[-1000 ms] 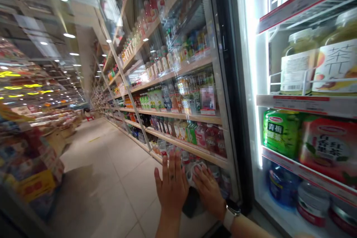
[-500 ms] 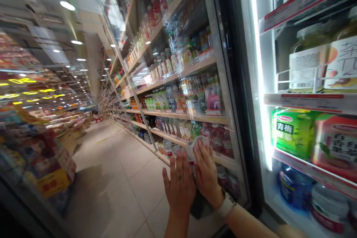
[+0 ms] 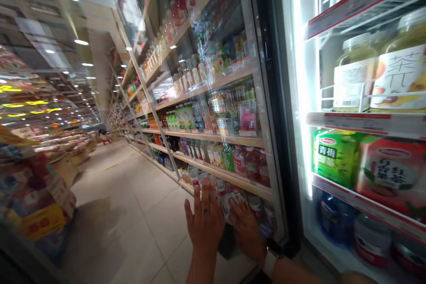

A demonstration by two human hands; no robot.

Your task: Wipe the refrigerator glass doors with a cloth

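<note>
A glass cooler door (image 3: 218,22) stands swung out in front of me. My left hand (image 3: 205,219) lies flat toward its lower part, fingers stretched upward, a ring on one finger. It appears to hold nothing. Just right of it, my right hand (image 3: 245,227) presses a crumpled, whitish cloth or tissue (image 3: 226,206) against the lower glass. Its fingers bend over the cloth, which is partly hidden beneath them. A pale-banded watch (image 3: 270,262) is on the right wrist.
On the right is the lit cooler interior with bottles (image 3: 354,73), a green drink pack (image 3: 334,155) and a red pack (image 3: 389,171) on wire shelves. Shelved drinks show in the door glass. A tiled aisle (image 3: 123,195) runs left, past a goods display (image 3: 36,199).
My right hand and the cloth have slid down the glass. The left hand stays flat, nearly in place against the door. The view has shifted slightly to the right.
</note>
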